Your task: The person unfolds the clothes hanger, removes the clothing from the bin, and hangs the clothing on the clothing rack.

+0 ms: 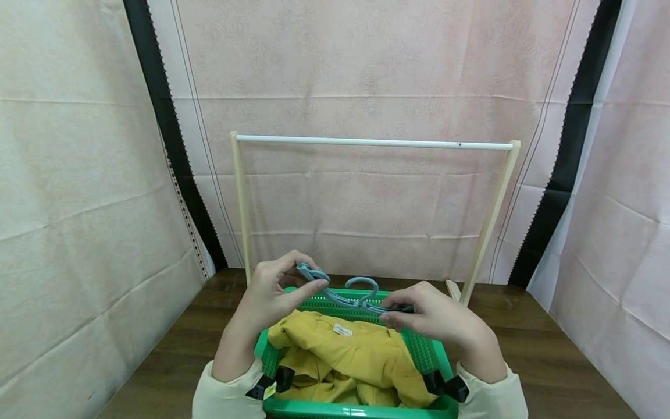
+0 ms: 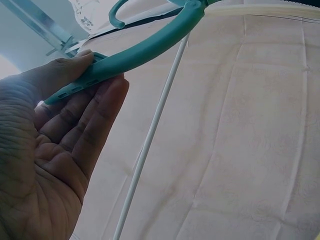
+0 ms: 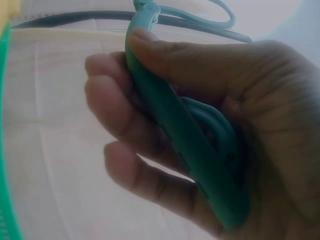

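Observation:
A blue-green plastic clothes hanger [image 1: 342, 299] is held between both hands above the basket, its hook standing up near the middle. My left hand [image 1: 287, 285] pinches one arm of it between thumb and fingers; the left wrist view shows the hanger [image 2: 145, 50] lying across the fingers. My right hand [image 1: 426, 311] grips the other arm, thumb on top and fingers curled beneath, as the right wrist view shows on the hanger [image 3: 175, 125]. Below lies a crumpled yellow garment [image 1: 356, 355] with a white label, inside a green plastic basket [image 1: 361, 409].
Behind the basket stands a rack with a white horizontal bar [image 1: 371, 141] and cream-coloured posts [image 1: 489, 224]. All this rests on a dark brown wooden table [image 1: 544, 355]. Pale cloth curtains [image 1: 78, 192] with black strips hang at the back and sides.

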The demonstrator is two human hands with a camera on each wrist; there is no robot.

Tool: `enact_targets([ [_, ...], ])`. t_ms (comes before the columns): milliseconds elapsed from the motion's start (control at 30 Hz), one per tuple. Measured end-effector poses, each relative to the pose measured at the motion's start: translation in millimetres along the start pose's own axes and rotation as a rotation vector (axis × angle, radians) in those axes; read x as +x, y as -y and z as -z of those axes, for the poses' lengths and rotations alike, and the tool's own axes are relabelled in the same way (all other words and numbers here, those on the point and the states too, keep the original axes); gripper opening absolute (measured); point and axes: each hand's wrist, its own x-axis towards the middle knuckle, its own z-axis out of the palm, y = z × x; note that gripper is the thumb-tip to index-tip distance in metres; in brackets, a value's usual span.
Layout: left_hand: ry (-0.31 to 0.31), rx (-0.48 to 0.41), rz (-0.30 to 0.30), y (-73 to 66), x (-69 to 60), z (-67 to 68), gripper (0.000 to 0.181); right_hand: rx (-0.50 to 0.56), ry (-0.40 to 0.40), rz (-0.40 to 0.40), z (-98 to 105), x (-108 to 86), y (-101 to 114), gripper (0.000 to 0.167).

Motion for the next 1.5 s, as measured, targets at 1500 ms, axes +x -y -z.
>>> enact_targets([
  [1500, 0.148, 0.11, 0.23, 3.4, -6.9, 10.7, 0.008, -0.014, -0.126, 0.008, 10, -12.8, 0, 0.012],
])
